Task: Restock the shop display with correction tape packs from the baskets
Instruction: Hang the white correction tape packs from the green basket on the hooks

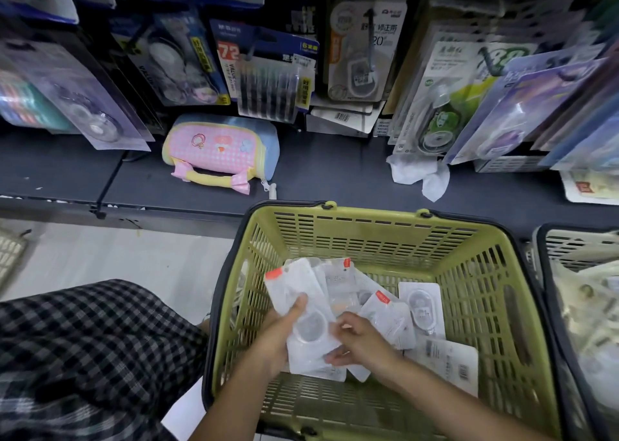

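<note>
My left hand grips a fanned stack of correction tape packs inside the green basket, long axes pointing toward the display hooks, while my right-hand fingers pinch its lower edge.

Dark shelf bearing pink pouch.

second basket cut off at right edge, hanging packs' print blurred

Stationery shop: hanging blister packs, shopping basket.
</note>
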### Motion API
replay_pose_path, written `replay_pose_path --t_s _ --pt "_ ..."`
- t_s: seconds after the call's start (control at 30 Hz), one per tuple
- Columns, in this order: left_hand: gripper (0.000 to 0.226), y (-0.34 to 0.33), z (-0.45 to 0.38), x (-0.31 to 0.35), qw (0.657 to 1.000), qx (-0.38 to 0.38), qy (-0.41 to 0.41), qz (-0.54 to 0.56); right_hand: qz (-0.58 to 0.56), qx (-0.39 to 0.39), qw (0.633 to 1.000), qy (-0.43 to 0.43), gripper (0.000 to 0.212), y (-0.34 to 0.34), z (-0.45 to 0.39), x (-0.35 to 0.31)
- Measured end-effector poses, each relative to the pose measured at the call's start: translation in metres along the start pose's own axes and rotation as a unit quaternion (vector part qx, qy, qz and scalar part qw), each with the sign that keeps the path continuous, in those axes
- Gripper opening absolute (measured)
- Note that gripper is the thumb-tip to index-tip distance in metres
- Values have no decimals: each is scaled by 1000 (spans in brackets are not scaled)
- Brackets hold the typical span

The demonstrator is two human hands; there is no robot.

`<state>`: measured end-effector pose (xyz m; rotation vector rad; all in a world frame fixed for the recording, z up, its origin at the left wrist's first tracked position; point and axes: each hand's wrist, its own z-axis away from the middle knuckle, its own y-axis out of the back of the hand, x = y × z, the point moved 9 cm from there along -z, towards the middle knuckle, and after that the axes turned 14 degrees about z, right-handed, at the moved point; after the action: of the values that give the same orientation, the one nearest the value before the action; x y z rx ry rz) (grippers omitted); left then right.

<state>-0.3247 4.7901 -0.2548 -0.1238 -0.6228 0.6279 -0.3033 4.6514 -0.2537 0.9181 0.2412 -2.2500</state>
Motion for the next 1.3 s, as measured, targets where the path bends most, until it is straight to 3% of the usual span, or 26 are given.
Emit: replay_pose_path --t_s 0.03,0.1,0.17,0.33,0.47,0.57,0.7,0.83,0.93,1.03,1.1,1.17,1.23,1.3 --pt "45 6 -2 3 999 26 -23 7 56 17 998 2 15 -3 -6 -4" --pt "46 15 -4 4 998 57 -29 20 109 128 986 -15 28 19 -23 -10" --pt "43 23 -5 0 997 74 -8 28 16 231 971 -61 31 48 -38 -9" --pt "41 28 -3 -7 995 84 21 39 -178 237 944 -146 20 55 -82 -8" --pt "37 27 -5 -11 996 54 46 57 -294 239 912 -158 13 57 -90 3" --pt "37 26 -6 -12 995 45 57 62 -231 317 906 -157 14 99 -60 19" --pt "40 23 -10 -14 996 36 59 55 -148 358 921 -47 17 164 -6 24" --pt "46 14 -11 -19 993 22 92 64 -43 280 959 25 21 172 12 -4" --pt "61 0 -9 -26 988 -44 138 47 29 176 983 40 17 127 7 -35" --pt "57 -10 -11 -20 993 -71 99 -8 3 111 993 50 6 80 -7 -43" --pt "65 -8 -14 -18 996 -46 71 -36 -40 204 978 14 13 86 -12 -24" --pt "57 -9 -13 -20 997 -34 57 -36 68 323 939 -99 42 109 -6 16" --pt "45 -4 -13 -21 999 -11 41 -32 142 323 914 -202 69 112 -3 58" --pt "39 3 -13 -20 999 11 24 -36 139 297 920 -217 79 108 -8 78"
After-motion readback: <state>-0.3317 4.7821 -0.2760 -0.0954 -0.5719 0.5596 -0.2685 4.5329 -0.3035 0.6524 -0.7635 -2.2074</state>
